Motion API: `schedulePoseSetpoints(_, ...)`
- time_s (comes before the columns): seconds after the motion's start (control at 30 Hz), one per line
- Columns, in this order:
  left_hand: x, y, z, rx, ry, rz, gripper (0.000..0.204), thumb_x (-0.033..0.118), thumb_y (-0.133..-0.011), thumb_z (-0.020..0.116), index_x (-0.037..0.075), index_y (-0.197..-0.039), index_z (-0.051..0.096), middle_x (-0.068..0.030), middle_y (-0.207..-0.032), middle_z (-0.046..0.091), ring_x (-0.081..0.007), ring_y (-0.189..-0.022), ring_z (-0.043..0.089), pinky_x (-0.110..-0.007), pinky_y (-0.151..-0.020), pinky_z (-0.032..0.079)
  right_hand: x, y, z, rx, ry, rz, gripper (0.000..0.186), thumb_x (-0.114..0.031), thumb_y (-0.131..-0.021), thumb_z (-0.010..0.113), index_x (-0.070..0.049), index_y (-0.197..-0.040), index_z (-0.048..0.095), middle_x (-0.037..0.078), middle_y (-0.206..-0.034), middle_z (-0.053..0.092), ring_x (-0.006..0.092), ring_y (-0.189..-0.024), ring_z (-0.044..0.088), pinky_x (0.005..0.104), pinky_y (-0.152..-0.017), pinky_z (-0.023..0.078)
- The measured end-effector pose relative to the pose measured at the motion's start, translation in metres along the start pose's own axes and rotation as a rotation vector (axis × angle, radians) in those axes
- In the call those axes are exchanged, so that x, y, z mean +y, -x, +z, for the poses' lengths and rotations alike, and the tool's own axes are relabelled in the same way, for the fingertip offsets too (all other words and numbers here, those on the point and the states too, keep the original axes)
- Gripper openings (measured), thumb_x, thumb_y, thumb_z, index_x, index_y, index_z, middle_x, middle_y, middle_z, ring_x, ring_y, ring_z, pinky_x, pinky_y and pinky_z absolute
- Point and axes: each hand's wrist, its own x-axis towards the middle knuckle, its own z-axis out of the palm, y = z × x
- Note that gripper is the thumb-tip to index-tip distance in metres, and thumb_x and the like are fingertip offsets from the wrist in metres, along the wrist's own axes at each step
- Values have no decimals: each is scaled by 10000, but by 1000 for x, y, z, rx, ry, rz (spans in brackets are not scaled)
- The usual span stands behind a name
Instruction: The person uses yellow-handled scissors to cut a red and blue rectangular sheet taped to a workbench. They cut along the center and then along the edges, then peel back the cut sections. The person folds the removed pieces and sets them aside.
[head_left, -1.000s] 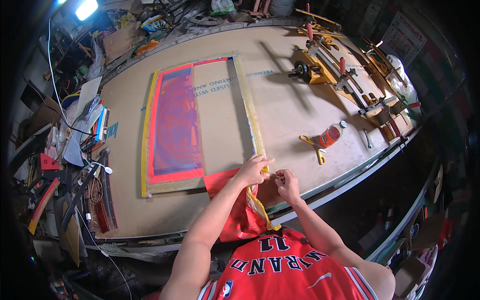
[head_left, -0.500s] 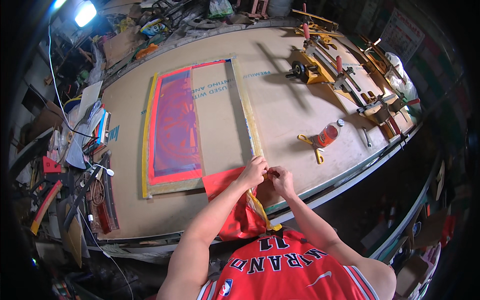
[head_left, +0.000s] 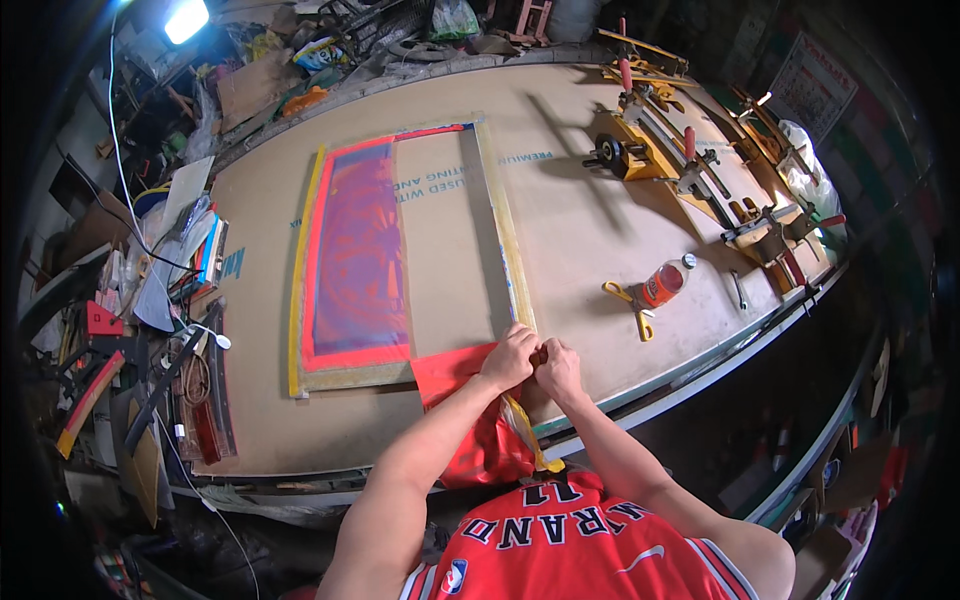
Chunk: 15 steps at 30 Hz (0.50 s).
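A rectangular screen-printing frame (head_left: 497, 240) lies on the board-topped table. Mesh with a purple stencil (head_left: 362, 250) and a pink-red border spans its left part; the right part shows bare board through it. At the near right corner, my left hand (head_left: 511, 356) is closed with its fingertips pinched. Close beside it, my right hand (head_left: 558, 370) pinches too, the fingertips almost meeting. Whatever lies between the fingers is hidden. Below my left hand a loose red sheet (head_left: 480, 445) hangs over the table edge, with a crumpled yellow strip (head_left: 526, 432) along its side.
Right of the frame stand a bottle of red drink (head_left: 664, 284), yellow-handled scissors (head_left: 643, 322) and a wrench (head_left: 738, 290). Metal hinge clamps (head_left: 690, 165) with red handles occupy the far right. Papers and tools (head_left: 190, 250) crowd the left edge, with a white cable (head_left: 215, 510) hanging there.
The whole view has shifted slightly. Both hands stay pinched at the same frame corner, with only a small turn of the fingers. The red sheet hangs much as before.
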Motion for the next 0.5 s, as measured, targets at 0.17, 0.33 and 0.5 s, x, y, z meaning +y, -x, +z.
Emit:
schedulePoseSetpoints(0.17,-5,-4,2,-16,7,0,157,-76,-707,602,16,-818,541,-130,-831,596,-346,-927,574,-429,-816,483,-7,2,0,-33,101,65,110,-97,-762,618,2,-811,617,239,-853,676,436,-772,663,513,-704,528)
schedulePoseSetpoints(0.33,-4,-5,0,-47,28,-15,137,-51,-717,618,9,-829,565,-141,-850,610,-344,-912,582,-419,-811,485,-3,-2,-4,-87,148,-15,105,-83,-788,612,1,-851,621,240,-853,678,435,-783,664,516,-720,528)
schedulePoseSetpoints(0.5,-12,-2,-17,149,392,-203,117,14,-814,648,-9,-928,652,-135,-941,661,-278,-892,626,-360,-796,508,-12,7,-19,-130,20,-44,234,-35,-793,634,5,-1019,592,239,-1011,636,422,-953,619,490,-843,497)
